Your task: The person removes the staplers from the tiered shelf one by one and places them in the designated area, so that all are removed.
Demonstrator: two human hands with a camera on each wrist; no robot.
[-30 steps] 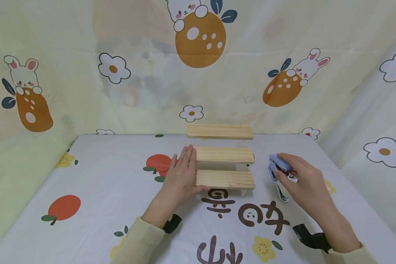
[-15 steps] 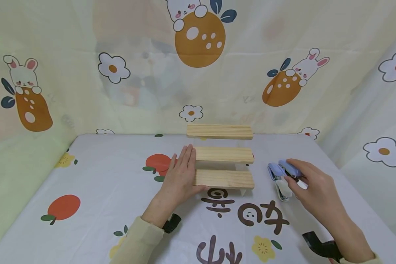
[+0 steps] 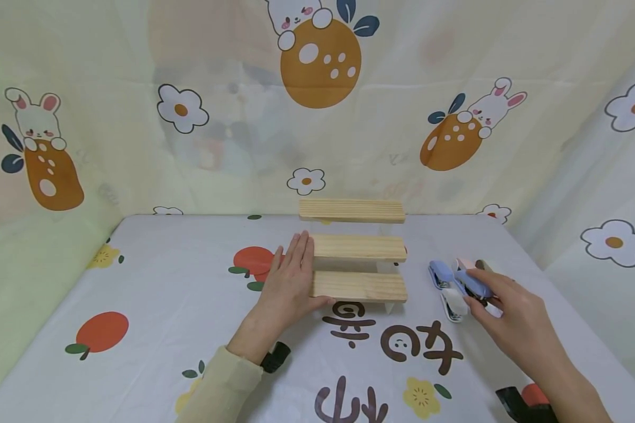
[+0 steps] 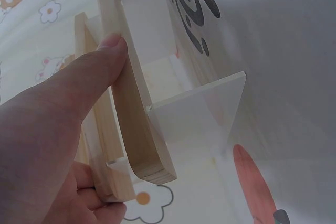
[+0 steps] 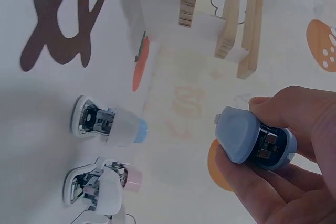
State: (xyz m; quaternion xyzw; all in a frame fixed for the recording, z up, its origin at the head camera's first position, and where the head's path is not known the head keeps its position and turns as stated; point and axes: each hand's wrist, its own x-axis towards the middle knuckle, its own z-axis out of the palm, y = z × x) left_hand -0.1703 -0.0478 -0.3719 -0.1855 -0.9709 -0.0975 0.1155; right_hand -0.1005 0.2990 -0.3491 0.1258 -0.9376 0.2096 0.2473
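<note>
My right hand (image 3: 515, 323) pinches a small blue stapler (image 5: 239, 132) between thumb and fingers, raised above the tabletop in the right wrist view. Beside it are a white stapler (image 3: 454, 304) and another blue stapler (image 3: 441, 274), with a pink stapler (image 3: 464, 264) partly hidden behind the held one. A further white stapler (image 5: 109, 191) shows in the right wrist view. My left hand (image 3: 286, 291) holds the left end of a three-tier wooden shelf (image 3: 360, 286), thumb on the lowest plank's front edge and fingers at the plank ends.
White side panels (image 4: 197, 111) carry the shelf's planks. The shelf stands towards the back of a table under a white printed cloth (image 3: 164, 282). A patterned curtain (image 3: 233, 153) hangs behind and at both sides.
My right hand has moved right and towards me with the blue stapler, away from the other blue one. The pink stapler has come into view. The left hand stays put.
</note>
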